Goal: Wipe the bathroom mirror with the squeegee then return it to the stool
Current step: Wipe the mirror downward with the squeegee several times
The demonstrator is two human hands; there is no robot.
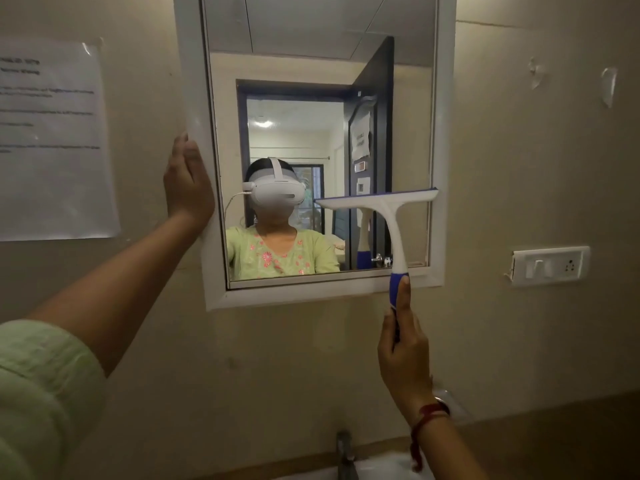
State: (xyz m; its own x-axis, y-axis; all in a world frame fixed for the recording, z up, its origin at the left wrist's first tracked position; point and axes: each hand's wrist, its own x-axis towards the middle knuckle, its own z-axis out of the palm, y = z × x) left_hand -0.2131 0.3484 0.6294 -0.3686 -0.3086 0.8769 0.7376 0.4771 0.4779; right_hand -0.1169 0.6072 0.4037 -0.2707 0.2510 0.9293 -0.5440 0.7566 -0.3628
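The right hand (403, 355) grips the blue handle of the squeegee (384, 206), whose blade lies against the mirror (311, 64) near its lower right corner. The left hand (188, 183) rests flat and loose (fingers extended) on the mirror's white left frame edge.

Dim beige wall (311, 358) — taped paper notice (52, 140) left, white switch plate (550, 265) right, tap (346, 455) below.

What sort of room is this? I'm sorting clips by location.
Probably a bathroom: a white-framed wall mirror hangs above a tap and a white basin, with a squeegee on the glass.
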